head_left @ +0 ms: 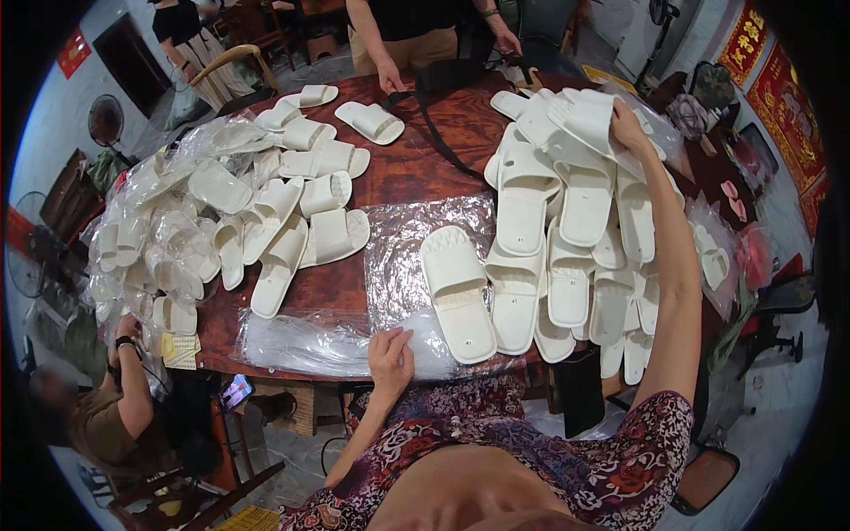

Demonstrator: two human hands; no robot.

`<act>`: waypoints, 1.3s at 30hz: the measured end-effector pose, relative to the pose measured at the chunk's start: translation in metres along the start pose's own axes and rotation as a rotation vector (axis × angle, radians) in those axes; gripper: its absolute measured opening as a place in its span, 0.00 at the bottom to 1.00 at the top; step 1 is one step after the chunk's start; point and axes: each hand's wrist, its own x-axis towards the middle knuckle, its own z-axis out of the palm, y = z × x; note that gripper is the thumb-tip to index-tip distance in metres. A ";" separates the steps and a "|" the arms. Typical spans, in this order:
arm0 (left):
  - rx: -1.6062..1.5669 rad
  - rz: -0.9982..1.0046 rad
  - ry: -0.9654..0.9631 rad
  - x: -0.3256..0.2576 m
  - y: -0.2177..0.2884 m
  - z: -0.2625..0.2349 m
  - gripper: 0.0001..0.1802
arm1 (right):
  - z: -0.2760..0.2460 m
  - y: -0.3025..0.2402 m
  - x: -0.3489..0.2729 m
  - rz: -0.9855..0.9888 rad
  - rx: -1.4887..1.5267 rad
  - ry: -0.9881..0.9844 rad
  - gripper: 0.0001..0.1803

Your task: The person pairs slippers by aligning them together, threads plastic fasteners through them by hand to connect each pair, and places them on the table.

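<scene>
My right hand (627, 126) reaches to the far right and grips a white slipper (582, 115) on top of a tall pile. Below it, white slippers (529, 208) overlap in several layers down to the table's near edge. One white slipper (459, 296) lies sole-end toward me, left of the pile and partly over a clear plastic bag (416, 252). My left hand (390, 361) is at the near edge beside a stack of clear plastic bags (301, 341), fingers loosely bent and apart, with nothing visible in them.
Bagged slippers (173, 230) heap up on the left of the reddish wooden table (443, 115), with loose slippers (310, 159) beside them. A person (403, 40) stands across the table, handling a black strap (434, 133). Another person (124, 398) sits at the left.
</scene>
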 end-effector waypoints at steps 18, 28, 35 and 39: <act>0.078 -0.054 0.020 -0.012 0.003 -0.011 0.19 | 0.021 0.048 0.004 0.490 -0.448 -0.246 0.19; -0.001 -0.051 0.031 -0.006 0.000 -0.014 0.18 | 0.002 0.053 -0.019 0.364 -0.233 -0.138 0.20; -0.021 -0.012 0.078 -0.011 -0.006 -0.013 0.17 | 0.009 -0.061 -0.083 -0.021 0.127 0.116 0.15; -0.043 -0.001 0.081 -0.011 -0.007 -0.014 0.17 | 0.049 -0.169 -0.172 -0.181 0.372 0.072 0.12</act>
